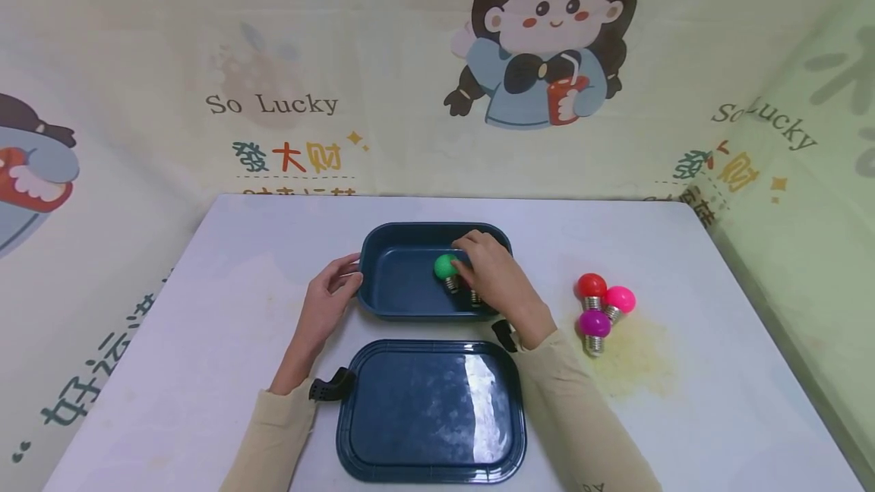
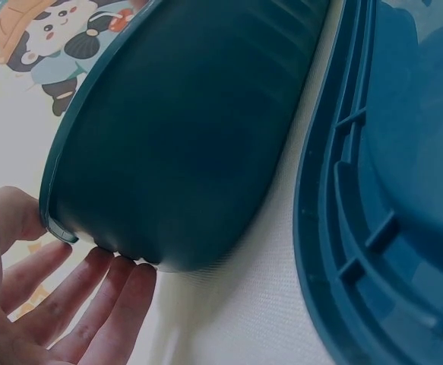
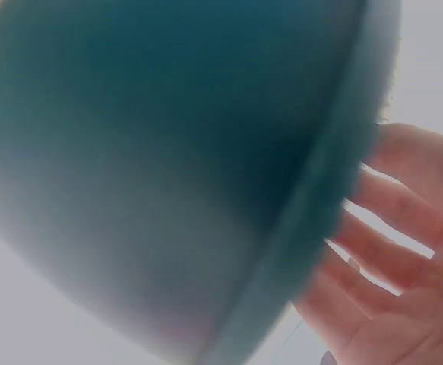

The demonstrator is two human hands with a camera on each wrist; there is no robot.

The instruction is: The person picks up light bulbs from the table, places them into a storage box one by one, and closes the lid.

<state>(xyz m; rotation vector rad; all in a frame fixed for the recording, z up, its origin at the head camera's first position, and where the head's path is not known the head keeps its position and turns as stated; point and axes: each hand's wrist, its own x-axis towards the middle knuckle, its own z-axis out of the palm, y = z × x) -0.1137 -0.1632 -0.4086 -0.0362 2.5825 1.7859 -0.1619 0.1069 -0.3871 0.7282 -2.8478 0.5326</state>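
A dark blue rectangular container (image 1: 403,310) stands on the table, its inside facing up. My left hand (image 1: 330,298) holds its left end, thumb at the rim and spread fingers against the outer wall (image 2: 160,152). My right hand (image 1: 495,272) reaches over the right end into the container, its thumb beside a green light bulb (image 1: 446,266). Below that palm shows the screw base of another bulb (image 1: 475,298), its head hidden by the hand. The right wrist view has the container wall (image 3: 168,152) hiding the fingertips, so I cannot tell whether they grip a bulb.
The matching dark blue lid (image 1: 417,416) lies flat in front of the container, between my forearms. To the right, red (image 1: 591,285), pink (image 1: 620,299) and purple (image 1: 595,323) light bulbs lie clustered on the white table (image 1: 718,401). A printed cloth (image 1: 396,59) hangs behind.
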